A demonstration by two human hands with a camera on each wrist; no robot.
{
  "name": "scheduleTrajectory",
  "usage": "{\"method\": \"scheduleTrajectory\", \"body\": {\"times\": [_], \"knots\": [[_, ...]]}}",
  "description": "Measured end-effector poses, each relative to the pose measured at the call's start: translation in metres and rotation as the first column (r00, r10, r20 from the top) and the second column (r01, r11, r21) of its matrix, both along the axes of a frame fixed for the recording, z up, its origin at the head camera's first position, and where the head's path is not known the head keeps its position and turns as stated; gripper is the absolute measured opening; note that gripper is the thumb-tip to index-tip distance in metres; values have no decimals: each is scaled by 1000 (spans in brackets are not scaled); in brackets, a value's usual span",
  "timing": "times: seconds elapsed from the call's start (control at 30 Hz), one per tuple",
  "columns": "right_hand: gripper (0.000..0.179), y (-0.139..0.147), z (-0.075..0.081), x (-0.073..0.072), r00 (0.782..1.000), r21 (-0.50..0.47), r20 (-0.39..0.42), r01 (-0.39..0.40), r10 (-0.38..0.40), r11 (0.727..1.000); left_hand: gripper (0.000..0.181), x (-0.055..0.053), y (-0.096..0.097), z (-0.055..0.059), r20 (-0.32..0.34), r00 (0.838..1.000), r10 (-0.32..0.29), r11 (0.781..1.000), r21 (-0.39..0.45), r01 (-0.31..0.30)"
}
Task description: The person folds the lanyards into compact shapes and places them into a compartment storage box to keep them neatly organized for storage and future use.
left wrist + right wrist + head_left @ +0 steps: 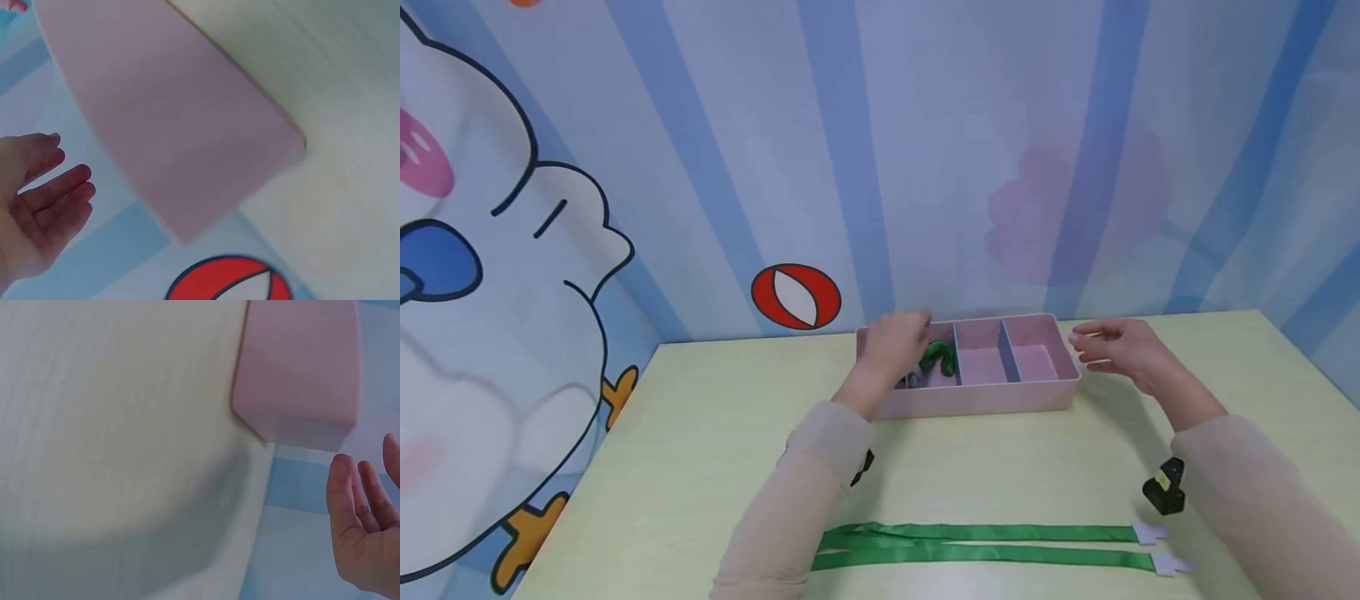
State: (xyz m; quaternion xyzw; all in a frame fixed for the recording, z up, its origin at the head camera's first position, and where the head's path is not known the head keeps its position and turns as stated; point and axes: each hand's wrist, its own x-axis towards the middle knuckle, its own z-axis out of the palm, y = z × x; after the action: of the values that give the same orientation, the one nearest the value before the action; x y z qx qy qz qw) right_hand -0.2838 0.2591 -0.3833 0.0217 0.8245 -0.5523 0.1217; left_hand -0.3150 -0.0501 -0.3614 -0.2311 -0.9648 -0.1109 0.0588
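A long pink divided box (970, 402) stands at the back of the table. My left hand (889, 350) is over its left end, hiding part of the compartments there. In the left wrist view the fingers (59, 190) are loosely bent with nothing between them. A crumpled shiny green ribbon (938, 356) lies in a compartment just right of that hand, beside a small grey thing (914, 377). Off the box's right end, my right hand (1120, 350) hovers with its fingers spread and loosely bent, fingertips close to the end wall (309, 432). It holds nothing.
Two long green ribbons (1015, 532) with pale lilac ends (1168, 565) lie side by side across the near part of the table (715, 433). Blue dividers (1009, 353) part the box's right compartments. A printed cloth wall (940, 150) rises right behind the table.
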Motion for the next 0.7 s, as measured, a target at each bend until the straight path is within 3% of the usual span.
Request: {"method": "scheduleTrajectory", "body": {"times": [0.13,0.2,0.23,0.27,0.33,0.4,0.43,0.5,0.57,0.63,0.7], "knots": [[62,7,13,13,997,-1,-76,-26,26,1000,8,20,-13,16,-160,983,-94,994,-71,84],[59,7,19,21,992,10,-112,-54,55,998,6,32,-20,21,-186,963,-197,980,-29,196],[56,6,21,25,989,27,-132,-70,73,997,8,39,-25,22,-173,949,-263,963,6,268],[53,4,23,30,984,49,-154,-84,90,995,10,46,-28,22,-133,934,-332,938,53,341],[45,-1,23,41,972,109,-197,-110,129,988,16,60,-34,19,-18,884,-467,873,147,465],[36,-6,21,52,953,187,-238,-144,187,972,19,74,-39,12,137,822,-553,825,230,516],[32,-8,18,58,942,221,-253,-164,219,961,19,80,-41,7,218,791,-572,814,265,516],[25,-13,10,69,911,279,-279,-227,305,933,20,91,-45,-4,344,749,-566,823,286,491],[19,-17,0,78,858,328,-307,-311,412,892,20,100,-49,-16,434,725,-534,845,286,451],[14,-19,-10,86,802,351,-315,-399,508,847,21,107,-52,-27,489,716,-499,867,275,416],[10,-20,-20,93,738,365,-318,-484,595,796,21,113,-55,-37,512,718,-471,882,260,393]]}}
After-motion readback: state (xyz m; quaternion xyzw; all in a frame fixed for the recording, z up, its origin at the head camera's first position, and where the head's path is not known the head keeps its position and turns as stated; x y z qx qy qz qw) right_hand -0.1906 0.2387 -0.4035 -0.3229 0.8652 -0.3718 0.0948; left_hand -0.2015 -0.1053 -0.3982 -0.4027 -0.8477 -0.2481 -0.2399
